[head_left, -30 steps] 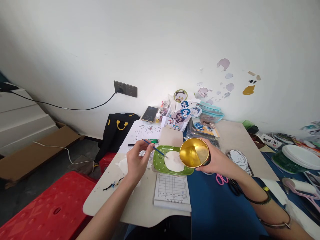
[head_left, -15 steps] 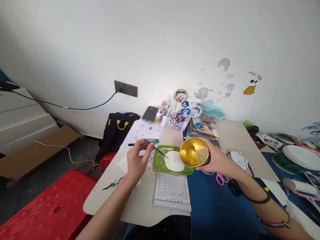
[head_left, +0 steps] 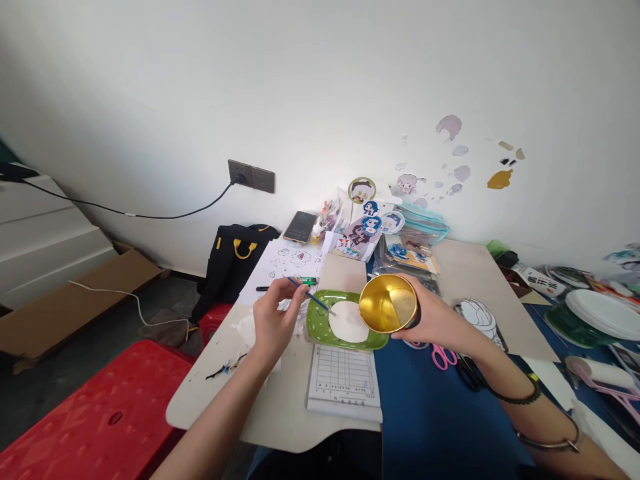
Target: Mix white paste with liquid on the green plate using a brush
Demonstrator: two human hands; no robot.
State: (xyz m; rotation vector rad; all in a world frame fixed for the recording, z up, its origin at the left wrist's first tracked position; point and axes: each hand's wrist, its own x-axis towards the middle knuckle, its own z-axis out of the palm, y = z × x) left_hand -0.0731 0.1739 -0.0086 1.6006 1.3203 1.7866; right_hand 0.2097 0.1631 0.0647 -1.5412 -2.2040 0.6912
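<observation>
the left hand (head_left: 273, 320) pinched a light, thin brush (head_left: 313, 297) mid-handle over the green tray (head_left: 320, 327), the right hand (head_left: 437, 320) gripping a rigid, probably slippery gold cup (head_left: 389, 304) round its side.

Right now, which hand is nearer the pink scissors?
Right. The right hand, holding the gold bowl, is just above the scissors; the left hand, holding a blue brush, is far across the green plate.
</observation>
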